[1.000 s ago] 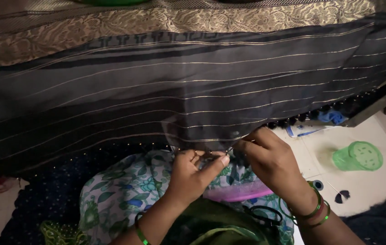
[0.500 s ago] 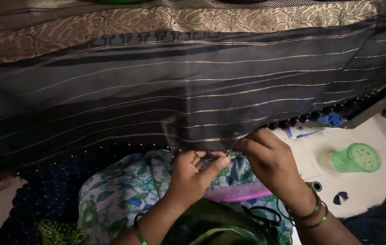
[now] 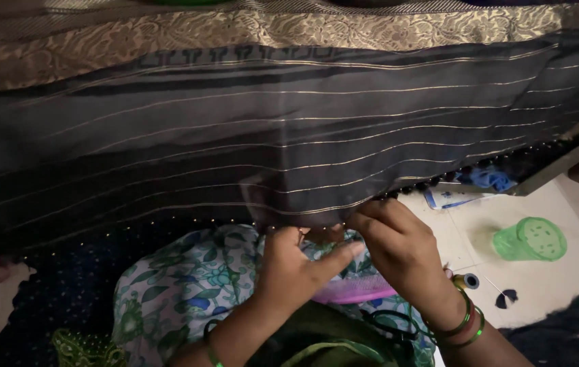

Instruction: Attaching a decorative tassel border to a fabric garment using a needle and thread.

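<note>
A dark grey striped cloth [image 3: 248,143] with a gold patterned border [image 3: 289,30] hangs across the view in front of me. My left hand [image 3: 293,261] and my right hand [image 3: 398,245] meet at its lower beaded edge [image 3: 303,224], both pinching the hem between fingertips. The right wrist wears green and red bangles [image 3: 463,323]; the left wrist has a green bangle. What lies exactly between the fingertips is too small to make out.
A floral cloth [image 3: 180,292] covers my lap, with a pink strip [image 3: 357,292] and black scissors [image 3: 388,323] on it. On the pale floor at right stand a green plastic container [image 3: 531,239], a thread spool [image 3: 467,281], blue scraps [image 3: 486,180] and dark threads [image 3: 561,336].
Both hands stay at the hem. The cloth's edge above the left hand has bunched and lifted slightly, and the fingers have shifted a little along it.
</note>
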